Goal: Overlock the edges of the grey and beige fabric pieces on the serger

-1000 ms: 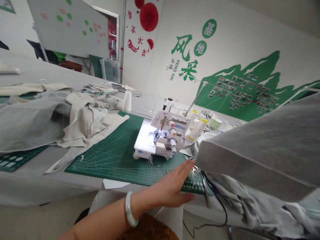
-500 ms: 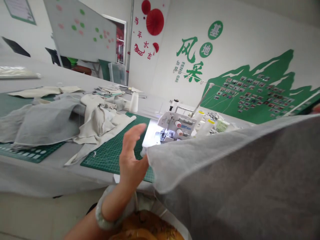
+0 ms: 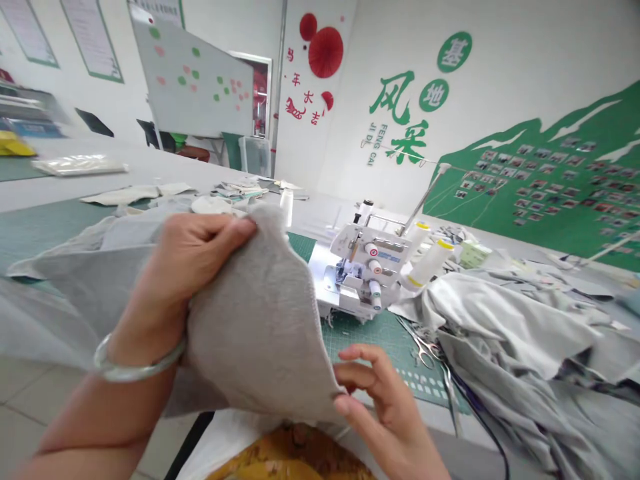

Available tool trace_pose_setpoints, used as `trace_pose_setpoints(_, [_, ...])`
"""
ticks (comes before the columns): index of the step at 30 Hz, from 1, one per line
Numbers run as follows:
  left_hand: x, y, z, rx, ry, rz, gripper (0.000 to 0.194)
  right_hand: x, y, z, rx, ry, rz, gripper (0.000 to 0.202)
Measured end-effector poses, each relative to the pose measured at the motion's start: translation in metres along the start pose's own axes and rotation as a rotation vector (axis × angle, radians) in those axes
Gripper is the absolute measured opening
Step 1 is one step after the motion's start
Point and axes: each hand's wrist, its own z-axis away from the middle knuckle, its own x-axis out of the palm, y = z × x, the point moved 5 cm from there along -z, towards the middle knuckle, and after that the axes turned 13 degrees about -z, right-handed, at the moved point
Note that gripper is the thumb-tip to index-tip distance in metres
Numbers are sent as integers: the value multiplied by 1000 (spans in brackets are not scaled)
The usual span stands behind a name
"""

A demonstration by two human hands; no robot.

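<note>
A grey cloth (image 3: 260, 327) with a stitched edge hangs between my two hands, in front of the table's edge. My left hand (image 3: 185, 267), with a pale bangle at the wrist, is closed on its upper corner. At the lower right, my right hand (image 3: 385, 400) pinches the stitched edge between thumb and fingers. Just beyond the cloth stands a white sewing machine (image 3: 367, 260), its lamp lit, with thread cones (image 3: 430, 263) behind it. The machine rests near a green cutting mat (image 3: 400, 347).
Scissors (image 3: 423, 347) and tweezers (image 3: 451, 400) lie right of the machine. A heap of grey fabric (image 3: 520, 333) covers the table's right side. More cloth pieces (image 3: 120, 195) and a clear plastic packet (image 3: 80, 165) are at the left. Part of a seated person (image 3: 193, 152) shows behind the whiteboard (image 3: 200, 80).
The cloth has swung from the right to the left and centre, uncovering the machine and fabric heap. My left hand has closed on a corner; my right hand has come into view on the edge.
</note>
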Motion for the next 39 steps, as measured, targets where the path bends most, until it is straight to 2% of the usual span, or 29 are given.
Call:
trace_pose_setpoints(3, [58,-7,-29,134,-446,-68,47,6,23,-11,-4,77,-229,31])
trace_pose_setpoints(5, [94,-17,-36,192,-676,-37,49,12,32,-23,-5,96,-264,31])
trace_pose_setpoints(6, [109,-25,-38,199,-753,-24,48,12,35,-30,-6,106,-256,28])
trace_pose_setpoints(8, [128,-40,-41,193,-834,-1,48,4,41,-43,-37,189,-155,22])
trace_pose_setpoints(10, [140,-54,-42,170,-882,18,48,-14,45,-54,-69,364,69,20])
trace_pose_setpoints(12, [149,-63,-41,158,-953,35,51,-31,48,-64,-64,495,296,28])
trace_pose_setpoints(15, [157,-67,-37,162,-1025,75,56,-40,55,-78,-59,529,523,49])
trace_pose_setpoints(19, [159,-70,-37,138,-975,147,64,-28,58,-86,-202,454,758,28])
trace_pose_setpoints(23, [159,-74,-33,133,-1002,177,63,-19,45,-80,-446,416,894,32])
trace_pose_setpoints(26, [158,-75,-30,130,-1016,201,62,-14,29,-84,-503,425,961,31])
trace_pose_setpoints(30, [156,-74,-29,132,-1003,219,61,3,16,-115,-388,323,1070,29])
trace_pose_setpoints(34, [151,-79,-28,127,-993,232,60,20,20,-167,-79,130,1255,19])
trace_pose_setpoints(39, [152,-86,-31,114,-968,151,55,22,8,-220,-72,76,1286,21])
